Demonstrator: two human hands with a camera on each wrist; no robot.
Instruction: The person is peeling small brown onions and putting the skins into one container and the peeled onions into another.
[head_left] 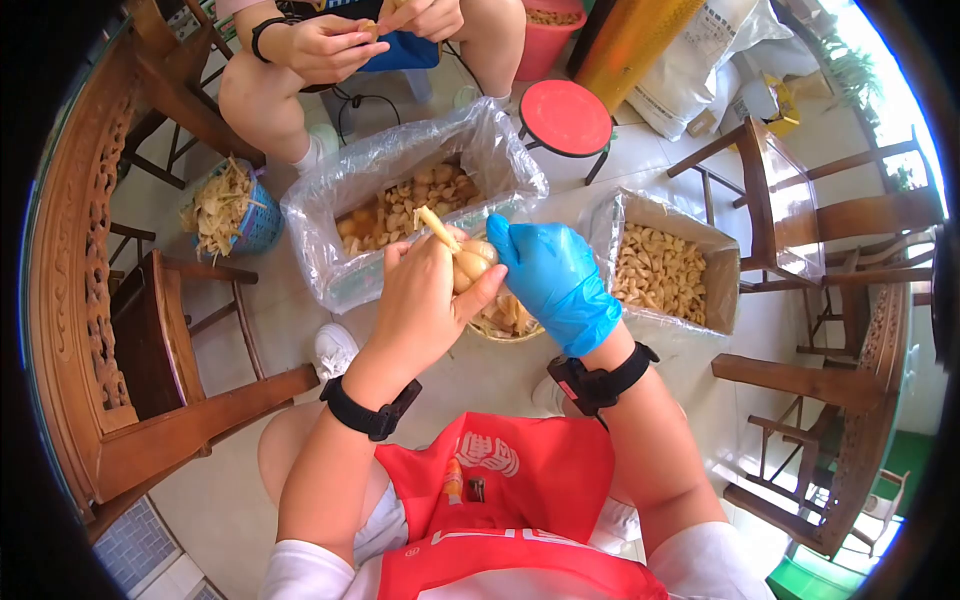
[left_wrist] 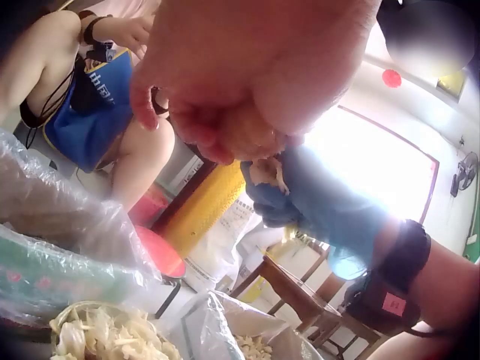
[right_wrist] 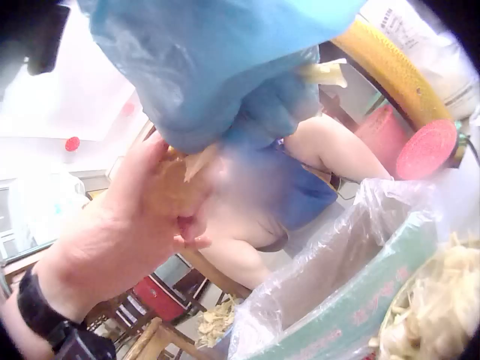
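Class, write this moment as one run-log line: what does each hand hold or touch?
left hand: grips garlic bulb | right hand, blue glove: pinches bulb | below: basket of peels | both hands engaged

Both hands (head_left: 490, 285) raised, fingers curled.

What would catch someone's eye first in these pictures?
The blue-gloved right hand at the centre, pinching a pale bulb that the bare left hand holds in its grip. Behind them sit two plastic-lined boxes of peeled pieces, one to the left and one to the right, with a red stool between.
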